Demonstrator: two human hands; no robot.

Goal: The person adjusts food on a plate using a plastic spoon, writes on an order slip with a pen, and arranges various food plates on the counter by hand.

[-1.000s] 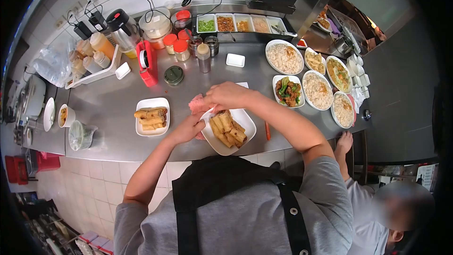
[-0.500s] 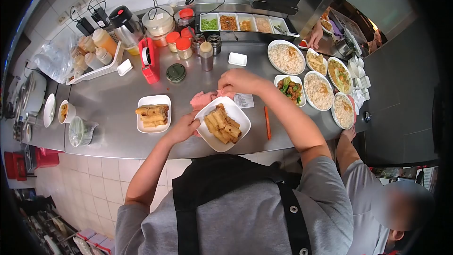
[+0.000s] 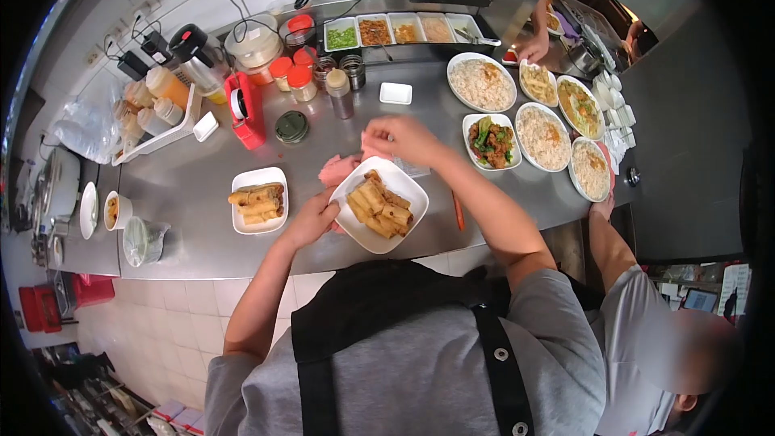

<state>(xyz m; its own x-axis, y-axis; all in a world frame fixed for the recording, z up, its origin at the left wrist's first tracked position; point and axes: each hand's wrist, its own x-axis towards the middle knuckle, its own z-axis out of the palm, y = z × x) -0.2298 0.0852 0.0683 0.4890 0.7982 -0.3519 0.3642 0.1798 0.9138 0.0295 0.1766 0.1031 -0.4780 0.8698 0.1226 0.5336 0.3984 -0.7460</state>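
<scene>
My left hand (image 3: 313, 220) grips the left corner of a square white plate (image 3: 401, 180) that carries a stack of fried rolls (image 3: 378, 206). Just beyond the plate, my right hand (image 3: 397, 136) has its fingers closed on a pink cloth (image 3: 375, 145), which also lies bunched behind the plate's left side. Under my right forearm a printed slip (image 3: 410, 168) shows in part. An orange pen (image 3: 458, 211) rests to the right. A second white plate of rolls (image 3: 259, 200) sits on the counter to the left.
Bowls of rice (image 3: 542, 136), a meat and greens dish (image 3: 491, 142) and other food fill the right. Jars (image 3: 300, 81), a red tape dispenser (image 3: 245, 111) and a topping tray (image 3: 374, 31) stand behind. A co-worker's hand (image 3: 602, 207) is at the right edge; another person's hand (image 3: 534, 48) reaches in behind.
My right hand has drawn away from the plate and lifts part of the pink cloth. The plate has shifted slightly and turned. Another person's hand has appeared at the back right.
</scene>
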